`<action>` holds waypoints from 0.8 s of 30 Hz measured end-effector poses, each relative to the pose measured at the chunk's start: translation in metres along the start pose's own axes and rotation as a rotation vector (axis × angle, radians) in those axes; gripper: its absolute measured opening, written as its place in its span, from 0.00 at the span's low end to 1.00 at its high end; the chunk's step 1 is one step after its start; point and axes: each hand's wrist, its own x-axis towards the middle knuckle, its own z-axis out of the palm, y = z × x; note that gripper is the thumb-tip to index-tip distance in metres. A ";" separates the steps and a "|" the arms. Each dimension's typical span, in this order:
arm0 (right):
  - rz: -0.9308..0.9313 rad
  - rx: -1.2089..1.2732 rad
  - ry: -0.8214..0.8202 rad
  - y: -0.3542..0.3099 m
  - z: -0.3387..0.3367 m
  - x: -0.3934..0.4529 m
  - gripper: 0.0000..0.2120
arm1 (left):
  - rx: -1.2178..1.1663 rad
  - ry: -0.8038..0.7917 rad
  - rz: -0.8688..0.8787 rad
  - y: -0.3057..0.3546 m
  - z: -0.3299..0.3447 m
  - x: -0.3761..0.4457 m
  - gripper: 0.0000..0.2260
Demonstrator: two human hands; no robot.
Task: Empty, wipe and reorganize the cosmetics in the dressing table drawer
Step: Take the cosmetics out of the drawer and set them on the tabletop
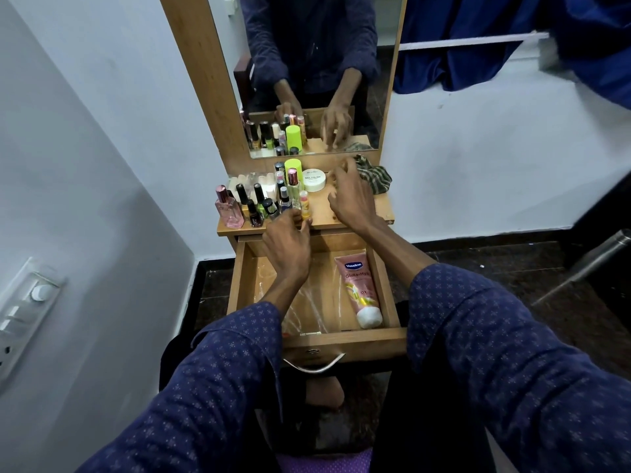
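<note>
1. Step in hand, as I judge it: returning cosmetics from the table top (345,213) to the drawer (345,339). I advise lifting the small yellow tube (305,205) straight up, since upright bottles (259,203) crowd it on its left.
2. Left hand (286,244): fingers curled around the base of the yellow tube at the table's front edge.
3. Right hand (351,196): fingers loosely spread over bare table top, holding nothing, beside the white jar (313,179).
4. The drawer stands open below both hands; a pink Vaseline tube (360,291) lies along its right wall.
5. A checked cloth (375,177) sits just beyond the right hand.
</note>
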 end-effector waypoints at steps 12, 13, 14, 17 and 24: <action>0.087 0.069 -0.046 0.028 -0.019 -0.130 0.04 | -0.154 0.036 -0.187 0.004 -0.004 -0.047 0.05; 0.133 0.084 -0.047 0.030 -0.015 -0.141 0.04 | -0.136 -0.011 -0.206 0.001 0.001 -0.055 0.04; 0.178 0.096 -0.035 0.033 -0.011 -0.151 0.05 | -0.119 -0.090 -0.218 -0.001 0.006 -0.062 0.04; 0.270 0.126 -0.001 0.036 -0.006 -0.170 0.05 | -0.070 -0.490 -0.269 -0.006 0.025 -0.076 0.12; 0.338 0.240 0.006 0.036 -0.008 -0.173 0.04 | -0.101 -0.792 -0.366 0.003 0.037 -0.084 0.15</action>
